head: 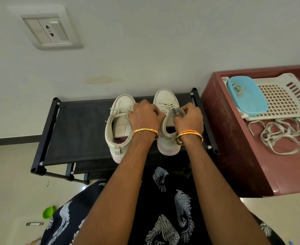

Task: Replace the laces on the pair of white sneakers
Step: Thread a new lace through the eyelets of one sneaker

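Sneakers sit side by side on the black fabric top of a shoe rack (78, 128), toward its right half, toes pointing at the rack's far edge by the wall. On the right sneaker (166, 101) both hands work at the lacing: the left hand (144, 118) has its fingers curled at the inner side of the tongue, and the right hand (189, 119) pinches the pulled-up tongue; whether either holds a lace end cannot be told. The left sneaker (119, 121) lies partly unlaced. On the maroon stand (234, 138) right of the rack, loose laces (278, 138) lie near its front edge, beside a white tray (283, 96) carrying a blue tub (249, 98).
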Tool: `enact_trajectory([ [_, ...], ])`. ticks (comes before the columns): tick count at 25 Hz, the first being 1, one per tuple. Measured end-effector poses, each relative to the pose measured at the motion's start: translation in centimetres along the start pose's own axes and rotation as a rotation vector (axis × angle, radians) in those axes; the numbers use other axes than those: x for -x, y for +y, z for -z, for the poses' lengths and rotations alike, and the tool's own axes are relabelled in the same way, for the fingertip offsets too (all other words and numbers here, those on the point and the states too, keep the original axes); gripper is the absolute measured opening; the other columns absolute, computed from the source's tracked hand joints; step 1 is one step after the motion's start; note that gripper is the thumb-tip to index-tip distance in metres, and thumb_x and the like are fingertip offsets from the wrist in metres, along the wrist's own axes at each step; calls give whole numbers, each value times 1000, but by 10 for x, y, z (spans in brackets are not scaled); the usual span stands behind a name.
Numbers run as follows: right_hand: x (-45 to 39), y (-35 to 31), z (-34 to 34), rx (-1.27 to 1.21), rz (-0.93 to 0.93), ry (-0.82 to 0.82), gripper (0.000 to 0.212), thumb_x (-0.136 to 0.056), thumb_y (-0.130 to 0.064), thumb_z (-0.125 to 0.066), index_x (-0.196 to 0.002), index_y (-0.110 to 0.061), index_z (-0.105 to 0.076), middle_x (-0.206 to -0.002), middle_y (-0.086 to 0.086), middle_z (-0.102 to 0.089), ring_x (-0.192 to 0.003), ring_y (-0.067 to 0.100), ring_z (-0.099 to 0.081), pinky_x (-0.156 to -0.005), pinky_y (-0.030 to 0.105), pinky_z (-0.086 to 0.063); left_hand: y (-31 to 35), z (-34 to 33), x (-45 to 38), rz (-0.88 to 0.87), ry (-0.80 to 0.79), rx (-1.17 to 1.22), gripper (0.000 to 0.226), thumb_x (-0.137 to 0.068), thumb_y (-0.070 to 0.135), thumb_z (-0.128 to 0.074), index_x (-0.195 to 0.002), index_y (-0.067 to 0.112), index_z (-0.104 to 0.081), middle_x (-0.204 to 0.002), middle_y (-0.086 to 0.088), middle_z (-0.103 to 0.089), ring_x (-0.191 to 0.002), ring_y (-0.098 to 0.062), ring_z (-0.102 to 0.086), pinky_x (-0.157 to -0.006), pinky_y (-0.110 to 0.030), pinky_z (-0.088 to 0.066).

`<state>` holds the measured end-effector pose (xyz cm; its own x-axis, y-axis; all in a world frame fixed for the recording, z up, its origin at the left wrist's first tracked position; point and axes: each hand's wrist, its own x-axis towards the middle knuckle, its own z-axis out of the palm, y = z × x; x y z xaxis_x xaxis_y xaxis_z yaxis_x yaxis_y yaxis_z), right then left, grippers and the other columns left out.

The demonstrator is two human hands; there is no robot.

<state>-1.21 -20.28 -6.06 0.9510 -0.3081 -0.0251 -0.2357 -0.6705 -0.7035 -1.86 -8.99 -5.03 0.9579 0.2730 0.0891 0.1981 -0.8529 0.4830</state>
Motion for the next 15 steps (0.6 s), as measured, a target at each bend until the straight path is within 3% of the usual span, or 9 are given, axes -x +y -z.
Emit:
enact_trajectory([
  [2, -4, 3, 2, -50, -17, -36, 13, -84, -16, -63, -97, -14, -61, -106, 6, -58, -92, 23, -57, -66, 29, -40, -3, 1, -2, -15, -58, 50, 17, -83, 29, -61, -87, 16, -72, -106, 2, -60, -97, -18, -56, -84, -35, -41],
  [5, -10, 6, 7, -102, -39, -96, 10, -83, -17, -65, -92, -16, -61, -102, 6, -61, -86, 21, -59, -65, 29, -44, -5, 3, 0, -37, -181, 116, 18, -88, 32, -57, -92, 19, -68, -97, 2, -68, -95, -20, -61, -92, -40, -43],
  [11, -11, 2, 11, -109, -24, -132, 10, -83, -16, -66, -92, -14, -61, -94, 3, -62, -76, 14, -55, -57, 23, -40, -1, 1, 6, -41, -232, 150, 29, -94, 31, -48, -98, 11, -68, -96, -7, -68, -97, -25, -58, -89, -47, -47],
  [15, -13, -2, 20, -244, -14, -207, 15, -83, -18, -67, -97, -12, -64, -90, 0, -62, -77, 8, -55, -57, 13, -39, 7, 17, 7, 56, -176, 407, 29, -93, 30, -52, -90, 9, -72, -81, -9, -69, -84, -25, -62, -83, -40, -50],
])
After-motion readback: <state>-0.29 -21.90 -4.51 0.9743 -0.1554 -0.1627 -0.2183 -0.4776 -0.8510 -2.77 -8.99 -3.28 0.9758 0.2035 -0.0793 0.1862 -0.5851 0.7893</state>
